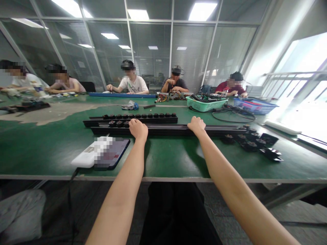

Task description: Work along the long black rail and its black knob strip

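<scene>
Along the near side of the green workbench [51, 151], the person's left hand [138, 129] and right hand [196, 125] sit well apart on a long black rail [166, 130] lying flat across the bench. The fingers of both hands are pressed together and curled over the rail, tips hidden. Just behind it lies a second black rail [133, 119] lined with small black fittings, more black fittings [249, 144] cluster near its right end, and a pixelated tablet [113, 153] lies left of the left hand.

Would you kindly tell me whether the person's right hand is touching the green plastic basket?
No, the right hand is curled over the long black rail, far from the green plastic basket.
</scene>
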{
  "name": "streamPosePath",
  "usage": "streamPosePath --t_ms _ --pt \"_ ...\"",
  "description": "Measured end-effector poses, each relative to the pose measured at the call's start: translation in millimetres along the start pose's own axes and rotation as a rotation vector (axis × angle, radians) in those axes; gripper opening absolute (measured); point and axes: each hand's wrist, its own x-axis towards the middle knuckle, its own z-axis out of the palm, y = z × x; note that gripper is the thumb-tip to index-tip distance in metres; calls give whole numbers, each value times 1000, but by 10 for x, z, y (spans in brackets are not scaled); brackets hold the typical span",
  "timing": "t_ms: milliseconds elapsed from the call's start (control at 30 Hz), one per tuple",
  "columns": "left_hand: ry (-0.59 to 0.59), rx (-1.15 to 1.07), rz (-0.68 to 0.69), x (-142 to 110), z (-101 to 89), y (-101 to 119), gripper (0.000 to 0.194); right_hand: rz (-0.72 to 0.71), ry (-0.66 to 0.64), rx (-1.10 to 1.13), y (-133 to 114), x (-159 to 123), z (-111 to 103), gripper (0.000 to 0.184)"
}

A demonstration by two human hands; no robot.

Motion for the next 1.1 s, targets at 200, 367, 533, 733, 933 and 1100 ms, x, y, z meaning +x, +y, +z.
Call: streamPosePath --t_ms 200,367,533,733,933,1100 --pt "2 2 -5 3 16 4 44 18 5 -10 18 5 -7 47" --pt "4 -5 -1 2 15 2 44 41 17 -7 48 22 -3 48" --pt "-4 -16 -6 -2 4 8 44 62 22 1 61 38 4 49" --pt "-9 -8 -6 0 2 16 44 92 36 8 97 53 5 48" --pt "-2 -2 0 8 15 10 44 118 30 9 114 74 12 48" --pt "1 0 -5 7 9 9 43 136 31 9 148 105 19 47"
